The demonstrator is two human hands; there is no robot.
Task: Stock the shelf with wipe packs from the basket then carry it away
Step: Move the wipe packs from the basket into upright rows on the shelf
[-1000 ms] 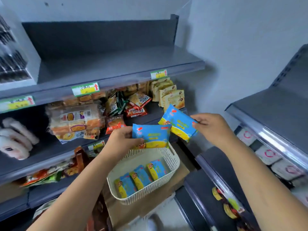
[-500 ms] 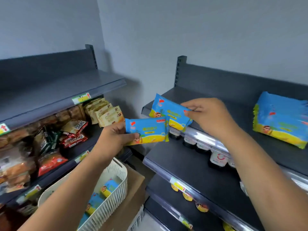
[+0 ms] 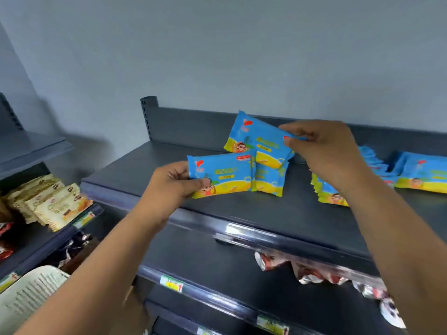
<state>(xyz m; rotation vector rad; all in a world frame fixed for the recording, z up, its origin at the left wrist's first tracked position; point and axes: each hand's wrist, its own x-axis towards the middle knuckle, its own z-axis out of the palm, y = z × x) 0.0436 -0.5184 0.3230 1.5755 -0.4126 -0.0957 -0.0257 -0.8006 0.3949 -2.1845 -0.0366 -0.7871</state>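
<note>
Wipe packs [image 3: 222,176] in L+R hands [image 3: 169,182], over shelf [image 3: 290,213]

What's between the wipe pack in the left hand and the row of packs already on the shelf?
Head view: another wipe pack right beside it, then bare shelf up to the row; the right hand reaches across above.

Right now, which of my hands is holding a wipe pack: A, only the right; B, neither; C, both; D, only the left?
C: the left hand grips the lower wipe pack by its left edge; the right hand pinches a corner of the upper wipe pack.
</note>
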